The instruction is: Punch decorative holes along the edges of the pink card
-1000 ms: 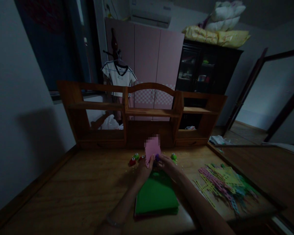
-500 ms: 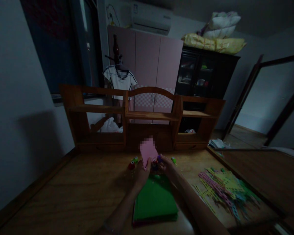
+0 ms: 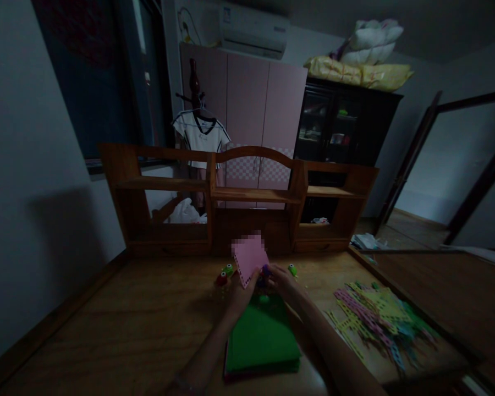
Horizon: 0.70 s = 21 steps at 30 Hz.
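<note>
My left hand [image 3: 244,292] is closed on a pink foam or paper sheet [image 3: 249,257], held up and tilted above the table. Small holes run along the sheet's left and lower edges. In the fingers of my right hand [image 3: 282,279] is a small purple craft punch [image 3: 266,269], set against the sheet's lower right edge. Beneath both hands lies a stack of green sheets [image 3: 264,338], with a small green piece [image 3: 264,299] near its far edge. Darker things just behind the hands are partly hidden.
A red figure with eyes [image 3: 221,279] and a green one [image 3: 229,269] stand left of my hands; another green figure [image 3: 292,269] is to the right. Punched strips and scraps [image 3: 371,311] lie piled at right. A wooden shelf unit [image 3: 256,195] borders the table's back.
My right hand has brought the purple punch slightly left and closer against the pink sheet. The sheet has turned a little, showing more of its holed left edge.
</note>
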### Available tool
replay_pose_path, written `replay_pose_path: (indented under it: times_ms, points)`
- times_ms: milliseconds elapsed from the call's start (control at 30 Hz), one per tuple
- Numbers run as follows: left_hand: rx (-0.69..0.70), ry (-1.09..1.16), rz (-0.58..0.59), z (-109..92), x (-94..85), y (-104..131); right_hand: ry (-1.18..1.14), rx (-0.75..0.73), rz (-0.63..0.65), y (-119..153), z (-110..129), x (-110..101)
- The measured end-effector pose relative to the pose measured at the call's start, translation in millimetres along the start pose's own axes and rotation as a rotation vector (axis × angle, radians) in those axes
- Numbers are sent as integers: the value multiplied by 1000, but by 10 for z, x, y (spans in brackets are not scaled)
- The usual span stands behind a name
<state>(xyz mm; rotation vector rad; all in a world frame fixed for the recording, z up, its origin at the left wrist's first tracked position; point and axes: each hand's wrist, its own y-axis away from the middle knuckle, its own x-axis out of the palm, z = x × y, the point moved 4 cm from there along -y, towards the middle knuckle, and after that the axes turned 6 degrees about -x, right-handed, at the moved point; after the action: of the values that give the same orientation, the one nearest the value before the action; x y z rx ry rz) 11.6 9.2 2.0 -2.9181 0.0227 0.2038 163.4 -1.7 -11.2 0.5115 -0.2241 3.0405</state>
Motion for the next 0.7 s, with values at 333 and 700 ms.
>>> replay_pose_path:
  times_ms: [333,700]
  points:
    - [-35,80,33,-29,8,-9,-42,41,39,25,44,69]
    - [21,128,57,-41,25,-4,2,32,37,6,-15,33]
